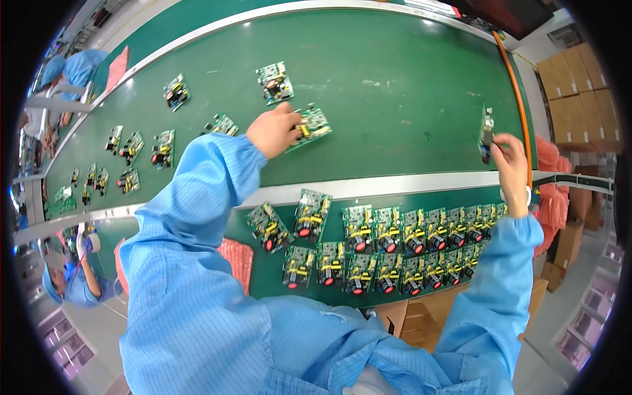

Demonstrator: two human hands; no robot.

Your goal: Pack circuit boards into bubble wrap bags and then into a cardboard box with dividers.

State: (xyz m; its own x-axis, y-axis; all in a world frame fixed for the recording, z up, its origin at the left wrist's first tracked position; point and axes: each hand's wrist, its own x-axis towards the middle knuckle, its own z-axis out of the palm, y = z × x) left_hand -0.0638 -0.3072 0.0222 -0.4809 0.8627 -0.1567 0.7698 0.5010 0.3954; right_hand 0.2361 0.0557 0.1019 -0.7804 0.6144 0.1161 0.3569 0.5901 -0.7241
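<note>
Left hand [273, 133] at twelve o'clock, fingers clamped on green board [317, 122]; right hand [512, 166] at two, pinching edge-on board [488, 123]! Likely light, stiff, fragile: best gripped by rims

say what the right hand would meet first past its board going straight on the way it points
Likely the far rail; past the board, the right hand seems to face open green surface, though depth is unclear.

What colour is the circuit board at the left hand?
The circuit board is green with yellow parts; head view.
</note>
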